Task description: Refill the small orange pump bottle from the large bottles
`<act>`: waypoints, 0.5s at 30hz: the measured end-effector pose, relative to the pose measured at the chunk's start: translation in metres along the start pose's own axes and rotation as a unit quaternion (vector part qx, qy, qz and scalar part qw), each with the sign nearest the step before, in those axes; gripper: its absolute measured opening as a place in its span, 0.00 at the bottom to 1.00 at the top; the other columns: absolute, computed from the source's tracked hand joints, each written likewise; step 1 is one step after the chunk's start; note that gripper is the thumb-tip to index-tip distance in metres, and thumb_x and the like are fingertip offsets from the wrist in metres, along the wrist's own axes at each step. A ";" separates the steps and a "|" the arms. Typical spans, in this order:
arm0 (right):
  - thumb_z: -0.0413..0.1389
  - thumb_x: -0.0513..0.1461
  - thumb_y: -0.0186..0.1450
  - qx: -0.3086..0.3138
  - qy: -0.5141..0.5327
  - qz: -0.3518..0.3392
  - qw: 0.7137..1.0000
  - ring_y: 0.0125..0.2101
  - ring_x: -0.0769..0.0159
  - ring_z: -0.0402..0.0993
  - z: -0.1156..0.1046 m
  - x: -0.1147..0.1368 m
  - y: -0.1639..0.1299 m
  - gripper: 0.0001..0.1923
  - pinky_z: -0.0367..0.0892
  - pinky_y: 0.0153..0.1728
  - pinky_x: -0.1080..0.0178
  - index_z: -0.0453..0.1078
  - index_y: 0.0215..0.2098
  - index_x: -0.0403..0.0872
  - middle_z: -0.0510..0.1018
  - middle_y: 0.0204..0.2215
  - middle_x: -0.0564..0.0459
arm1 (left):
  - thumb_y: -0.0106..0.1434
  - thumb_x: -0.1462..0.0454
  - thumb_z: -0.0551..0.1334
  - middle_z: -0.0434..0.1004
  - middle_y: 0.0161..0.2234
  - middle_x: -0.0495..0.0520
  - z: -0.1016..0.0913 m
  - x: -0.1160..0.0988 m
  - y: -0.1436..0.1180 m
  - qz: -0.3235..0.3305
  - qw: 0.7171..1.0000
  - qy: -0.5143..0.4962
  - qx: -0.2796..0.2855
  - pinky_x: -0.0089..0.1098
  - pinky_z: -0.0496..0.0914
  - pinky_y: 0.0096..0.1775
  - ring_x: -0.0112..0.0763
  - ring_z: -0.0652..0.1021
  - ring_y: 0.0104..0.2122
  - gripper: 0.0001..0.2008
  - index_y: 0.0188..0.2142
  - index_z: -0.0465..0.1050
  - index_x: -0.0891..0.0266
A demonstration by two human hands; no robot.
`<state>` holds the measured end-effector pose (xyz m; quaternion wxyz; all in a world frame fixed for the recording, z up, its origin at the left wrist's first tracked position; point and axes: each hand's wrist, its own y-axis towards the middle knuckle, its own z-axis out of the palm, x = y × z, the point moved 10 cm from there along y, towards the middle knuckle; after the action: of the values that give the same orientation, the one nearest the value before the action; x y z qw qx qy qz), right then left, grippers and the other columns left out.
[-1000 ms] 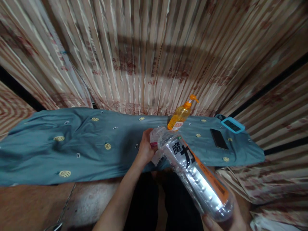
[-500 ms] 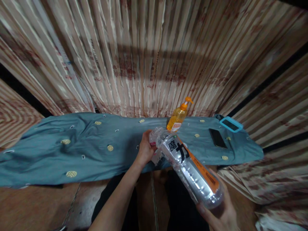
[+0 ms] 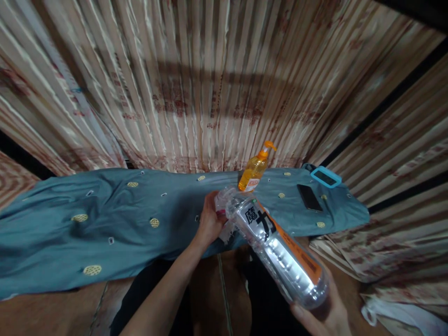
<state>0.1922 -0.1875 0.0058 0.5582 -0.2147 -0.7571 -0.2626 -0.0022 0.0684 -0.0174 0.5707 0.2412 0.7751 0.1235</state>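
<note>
A large clear plastic bottle [image 3: 280, 249] with a silver and orange label and black characters lies tilted across my lap, its neck end up and to the left. My right hand [image 3: 327, 310] is closed around its base. My left hand [image 3: 212, 217] is closed on a clear plastic piece [image 3: 221, 199] with a pink patch, right at the bottle's neck end. Whether the piece touches or sits over the neck, I cannot tell. Whitish ragged material [image 3: 227, 232] hangs below my left fingers. Just beyond stands an orange pump bottle [image 3: 252, 173], part full of orange liquid.
A long surface covered by a blue-green patterned cloth [image 3: 129, 224] runs across in front of me. On its right part lie a black phone [image 3: 309, 198] and a light-blue-framed device [image 3: 325, 177]. Pleated curtains [image 3: 196, 84] hang behind. A whitish bag-like item [image 3: 402, 315] is on the floor at right.
The view has shifted and turned slightly, so the cloth-covered surface and its items appear further left. Both hands keep their holds, with little visible movement of the bottle.
</note>
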 end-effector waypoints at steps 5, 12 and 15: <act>0.69 0.52 0.49 -0.019 0.002 0.013 1.000 0.51 0.54 0.76 -0.003 -0.003 -0.002 0.45 0.74 0.46 0.62 0.60 0.61 0.52 0.73 0.56 0.47 | 0.53 0.68 0.67 0.68 0.53 0.60 -0.002 -0.002 0.001 0.003 1.000 0.002 0.006 0.48 0.69 0.56 0.45 0.73 0.54 0.33 0.57 0.59 0.60; 0.70 0.54 0.47 -0.023 0.015 0.004 1.000 0.51 0.48 0.76 -0.010 -0.007 0.000 0.47 0.74 0.47 0.57 0.62 0.61 0.49 0.76 0.52 0.44 | 0.53 0.65 0.68 0.65 0.56 0.63 0.000 -0.003 0.000 -0.022 0.999 -0.031 0.036 0.50 0.68 0.57 0.46 0.72 0.55 0.35 0.58 0.57 0.61; 0.70 0.53 0.48 0.067 0.012 -0.019 0.998 0.51 0.48 0.77 -0.004 -0.006 0.004 0.47 0.75 0.45 0.58 0.63 0.61 0.49 0.78 0.51 0.44 | 0.54 0.63 0.69 0.65 0.55 0.63 0.000 0.000 0.000 -0.037 0.998 -0.033 0.039 0.51 0.69 0.56 0.47 0.71 0.55 0.34 0.58 0.58 0.61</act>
<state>0.1989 -0.1868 0.0018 0.5749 -0.1594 -0.7704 -0.2248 -0.0023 0.0684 -0.0174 0.5903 0.2385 0.7685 0.0640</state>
